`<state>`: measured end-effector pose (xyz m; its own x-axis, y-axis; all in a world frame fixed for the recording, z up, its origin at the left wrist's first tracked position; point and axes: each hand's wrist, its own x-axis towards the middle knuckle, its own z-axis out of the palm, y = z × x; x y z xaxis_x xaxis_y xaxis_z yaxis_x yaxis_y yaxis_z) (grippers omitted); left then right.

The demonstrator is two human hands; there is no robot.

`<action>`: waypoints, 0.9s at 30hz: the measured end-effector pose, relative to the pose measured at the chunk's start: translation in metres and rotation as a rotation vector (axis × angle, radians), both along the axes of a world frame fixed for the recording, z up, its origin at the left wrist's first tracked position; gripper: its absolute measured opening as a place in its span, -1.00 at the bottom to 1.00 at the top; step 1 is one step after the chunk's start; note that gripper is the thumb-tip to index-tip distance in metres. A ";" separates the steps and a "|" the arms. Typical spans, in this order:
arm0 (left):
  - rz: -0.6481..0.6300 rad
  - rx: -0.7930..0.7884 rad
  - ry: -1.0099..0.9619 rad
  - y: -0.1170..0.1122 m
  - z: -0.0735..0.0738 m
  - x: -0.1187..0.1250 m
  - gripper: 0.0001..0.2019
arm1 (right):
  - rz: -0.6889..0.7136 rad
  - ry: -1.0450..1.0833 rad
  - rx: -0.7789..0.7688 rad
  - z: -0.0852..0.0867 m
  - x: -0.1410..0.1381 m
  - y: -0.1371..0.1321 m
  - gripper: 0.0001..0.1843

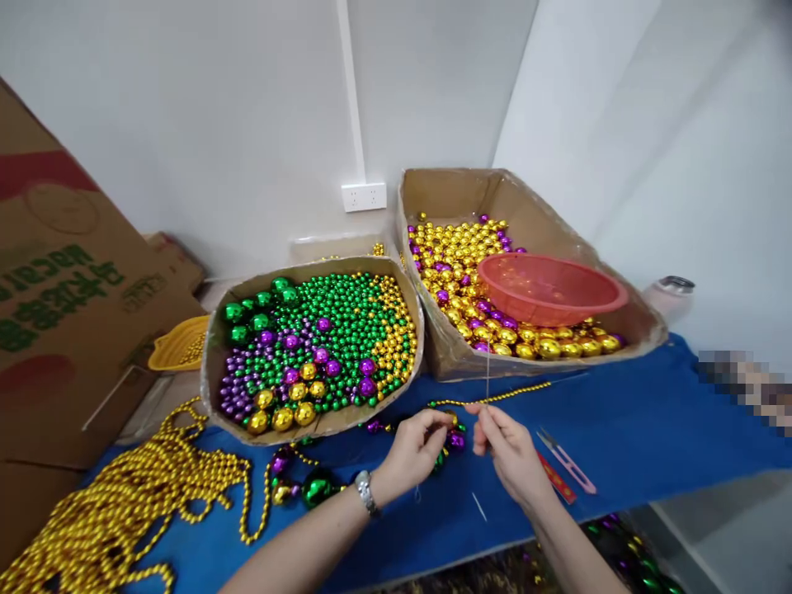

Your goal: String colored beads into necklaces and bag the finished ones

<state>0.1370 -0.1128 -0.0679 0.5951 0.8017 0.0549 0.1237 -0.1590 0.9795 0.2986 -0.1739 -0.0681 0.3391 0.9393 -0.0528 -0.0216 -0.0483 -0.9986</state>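
Note:
My right hand (508, 452) pinches a thin, straight needle (488, 367) that points upward in front of the boxes. Just to the left, my left hand (413, 450) has a watch at the wrist, and its fingers are curled together. Whatever sits between those fingertips is too small to make out. Behind and beside them lies a cluster of purple, green and gold beads (456, 440). This strand seems to run left under the hand to a large green bead (318, 487). A string of small gold beads (513, 396) stretches across the blue cloth behind both hands.
Loose beads fill a left cardboard box (210, 396) and a right cardboard box (594, 256), which also holds a red plastic basket (550, 290). Gold bead chains (148, 487) are heaped at left. Pink-handled snips (572, 466) lie at right on the blue cloth (643, 437).

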 end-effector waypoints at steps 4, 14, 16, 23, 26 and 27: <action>-0.011 -0.061 -0.017 0.002 -0.006 0.006 -0.72 | 0.006 0.047 -0.024 -0.002 -0.002 0.001 -0.52; -0.004 -0.241 -0.173 0.003 0.001 0.010 -0.62 | 0.159 -0.223 -0.044 -0.012 -0.014 -0.007 -0.64; 0.045 -0.229 -0.175 0.004 -0.001 0.010 -0.68 | 0.174 -0.276 -0.034 -0.015 -0.017 -0.008 -0.66; 0.127 -0.204 -0.178 0.006 -0.007 0.011 -0.72 | 0.164 -0.425 -0.001 -0.021 -0.022 -0.011 -0.71; 0.136 -0.209 -0.176 0.006 -0.007 0.012 -0.73 | 0.149 -0.474 0.009 -0.022 -0.023 -0.012 -0.71; 0.138 -0.211 -0.171 0.005 -0.007 0.011 -0.73 | 0.148 -0.483 0.013 -0.022 -0.023 -0.013 -0.71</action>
